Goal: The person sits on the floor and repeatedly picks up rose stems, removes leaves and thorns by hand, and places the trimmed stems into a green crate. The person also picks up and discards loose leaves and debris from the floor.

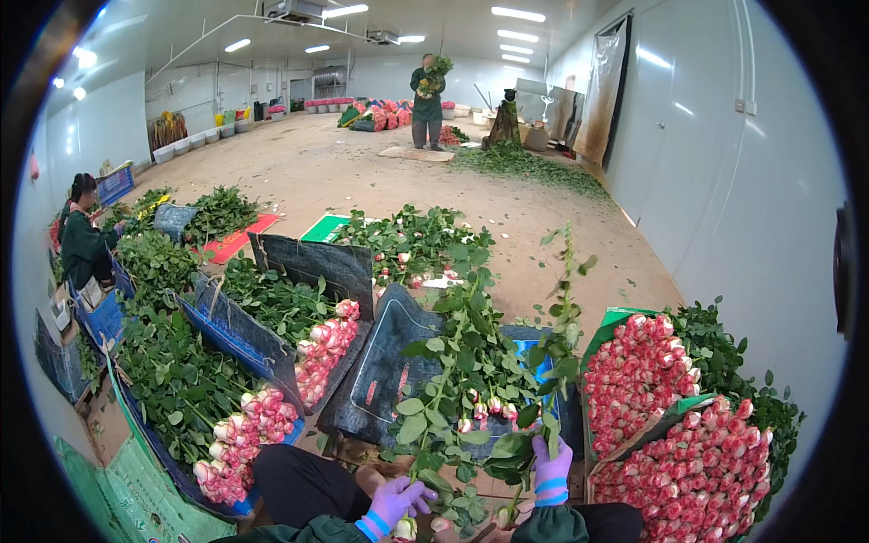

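My left hand [399,501], in a purple glove with a blue band, is closed round a leafy rose stem just above a pale rose head [405,529]. In my right hand [552,468], gloved alike, is another long rose stem, its leafy end rising upward and its bloom [502,517] hanging low by my lap. Between and beyond the hands, several white-and-pink roses [494,405] lie with their stems pointing away on a dark sheet with a blue panel. Leaves partly hide the fingers of both hands.
Large wrapped bunches of pink roses [706,468] stand at right. Dark folding holders with roses [326,346] lie at left. More cut roses [421,237] lie on the floor ahead. One person [85,237] sits far left; another [428,102] stands at the back holding greenery.
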A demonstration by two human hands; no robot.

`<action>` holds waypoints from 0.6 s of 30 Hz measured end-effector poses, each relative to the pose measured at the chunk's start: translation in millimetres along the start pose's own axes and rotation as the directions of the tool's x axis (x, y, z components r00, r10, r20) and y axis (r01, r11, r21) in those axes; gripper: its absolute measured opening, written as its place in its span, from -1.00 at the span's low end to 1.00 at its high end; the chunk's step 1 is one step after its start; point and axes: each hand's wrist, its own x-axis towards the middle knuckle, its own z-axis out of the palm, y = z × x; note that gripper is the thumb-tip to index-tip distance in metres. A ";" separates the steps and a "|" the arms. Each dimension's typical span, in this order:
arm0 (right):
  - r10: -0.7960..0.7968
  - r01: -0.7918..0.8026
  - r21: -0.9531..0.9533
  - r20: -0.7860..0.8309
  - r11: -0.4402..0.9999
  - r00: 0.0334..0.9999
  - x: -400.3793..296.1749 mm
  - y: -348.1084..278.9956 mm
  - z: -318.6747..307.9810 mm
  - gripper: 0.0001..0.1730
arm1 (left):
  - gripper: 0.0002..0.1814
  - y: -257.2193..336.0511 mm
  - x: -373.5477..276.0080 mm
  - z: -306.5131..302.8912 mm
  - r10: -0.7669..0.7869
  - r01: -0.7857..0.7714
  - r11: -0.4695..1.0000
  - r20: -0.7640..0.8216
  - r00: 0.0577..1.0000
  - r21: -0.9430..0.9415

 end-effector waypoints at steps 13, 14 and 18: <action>-0.093 0.156 -0.278 0.226 0.948 0.970 47.6 95.4 4.5 -0.68 | -0.70 70.3 -6.9 -2.4 0.345 -0.399 0.915 -0.394 0.852 -0.060; -0.162 0.295 -0.535 0.283 0.792 0.945 58.9 107.5 -10.9 -0.71 | -0.70 81.2 12.6 -11.5 0.433 -0.547 0.811 -0.418 0.799 -0.206; 0.214 -0.087 -0.377 0.309 0.922 0.927 63.1 140.1 -28.4 -0.70 | -0.70 185.3 21.3 -63.3 0.458 -0.493 0.847 -0.198 0.867 -0.200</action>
